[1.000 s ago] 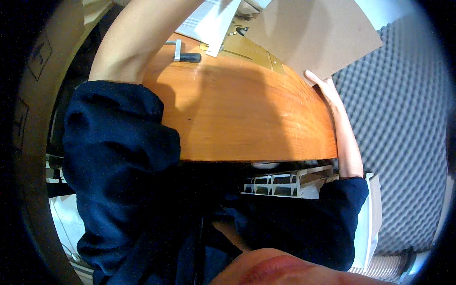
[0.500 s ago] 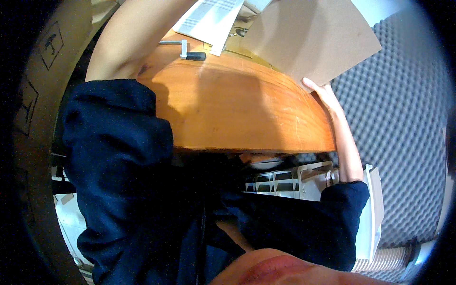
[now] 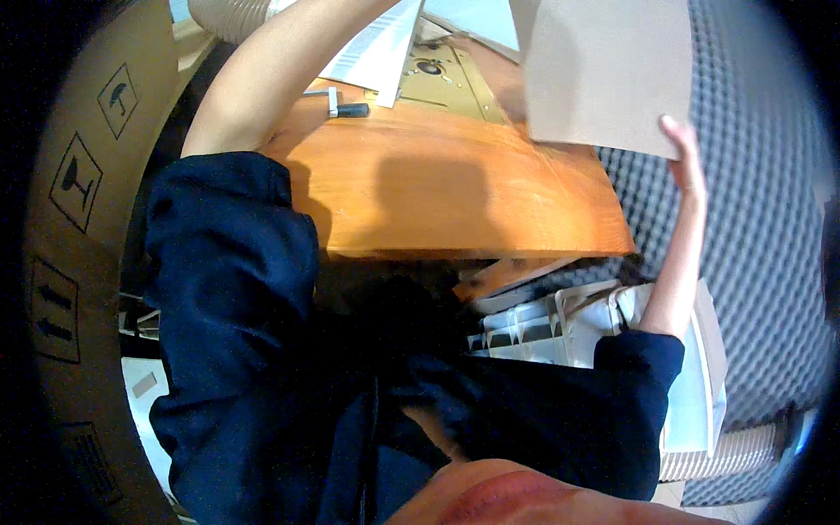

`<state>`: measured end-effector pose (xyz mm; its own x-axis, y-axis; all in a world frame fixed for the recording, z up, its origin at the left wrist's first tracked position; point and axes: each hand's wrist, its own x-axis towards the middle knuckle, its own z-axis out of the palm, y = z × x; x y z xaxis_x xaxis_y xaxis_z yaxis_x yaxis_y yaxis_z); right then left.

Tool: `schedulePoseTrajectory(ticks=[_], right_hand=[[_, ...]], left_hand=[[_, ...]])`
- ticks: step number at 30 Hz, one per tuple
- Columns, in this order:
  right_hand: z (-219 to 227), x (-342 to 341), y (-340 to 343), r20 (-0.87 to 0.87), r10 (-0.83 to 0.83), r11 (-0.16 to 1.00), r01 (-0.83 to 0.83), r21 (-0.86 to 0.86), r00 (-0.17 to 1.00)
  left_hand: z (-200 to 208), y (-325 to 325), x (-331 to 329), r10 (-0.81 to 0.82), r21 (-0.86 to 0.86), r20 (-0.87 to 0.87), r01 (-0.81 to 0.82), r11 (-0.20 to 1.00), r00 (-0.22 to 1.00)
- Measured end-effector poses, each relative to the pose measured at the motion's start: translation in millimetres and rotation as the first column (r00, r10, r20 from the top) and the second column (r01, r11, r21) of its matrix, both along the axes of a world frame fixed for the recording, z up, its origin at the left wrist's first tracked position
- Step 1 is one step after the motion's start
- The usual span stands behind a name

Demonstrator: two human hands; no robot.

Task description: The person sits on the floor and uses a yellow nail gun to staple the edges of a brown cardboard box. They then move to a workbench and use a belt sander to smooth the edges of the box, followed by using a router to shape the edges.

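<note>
My right hand (image 3: 687,159) grips the lower right corner of a flat brown cardboard sheet (image 3: 608,83), thumb on its near face. The sheet is raised and tilted over the right end of a wooden table (image 3: 420,197), and its top runs out of the picture. My left arm (image 3: 280,74) stretches forward past the upper edge, so the left hand is out of sight. Close to that arm, a clamp with a black handle (image 3: 352,110) lies at the table's left side. Beside it are a white printed sheet (image 3: 374,54) and a gold-coloured plate (image 3: 451,86) with a dark round part.
Grey egg-crate foam (image 3: 752,219) covers the right side. A large brown carton (image 3: 96,219) stands along the left. Below the table at right sits a white rack with compartments (image 3: 525,337). A ribbed beige hose (image 3: 229,19) shows at the upper left.
The cardboard sheet has swung right and turned more upright, carried by my right hand. More of the gold-coloured plate is uncovered. My view has shifted slightly.
</note>
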<state>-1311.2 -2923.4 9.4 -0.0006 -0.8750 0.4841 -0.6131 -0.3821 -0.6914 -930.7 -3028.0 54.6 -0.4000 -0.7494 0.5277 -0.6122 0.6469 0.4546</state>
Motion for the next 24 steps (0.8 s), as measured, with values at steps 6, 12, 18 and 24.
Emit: schedulePoseTrajectory(ticks=[6, 12, 18, 24], right_hand=[[55, 11, 46, -0.186, -0.081, 0.997, 0.075, -0.036, 0.979], [69, 11, 27, -0.47, -0.015, 1.0, 0.021, 0.008, 0.883], [51, 9, 9, -0.361, -0.277, 0.954, 0.209, -0.217, 0.89], [-56, -18, 16, 0.04, -0.063, 0.976, 0.053, 0.21, 0.997]], left_hand=[[-44, -11, -25, -0.194, 0.552, 0.06, 0.129, 0.824, 0.979], [-46, 9, -39, -0.318, 0.572, 0.03, 0.244, 0.783, 0.948], [-48, 20, -53, -0.271, -0.004, -0.312, 0.284, 0.959, 0.911], [-38, 19, -54, -0.286, -0.311, -0.146, 0.23, 0.922, 0.947]])
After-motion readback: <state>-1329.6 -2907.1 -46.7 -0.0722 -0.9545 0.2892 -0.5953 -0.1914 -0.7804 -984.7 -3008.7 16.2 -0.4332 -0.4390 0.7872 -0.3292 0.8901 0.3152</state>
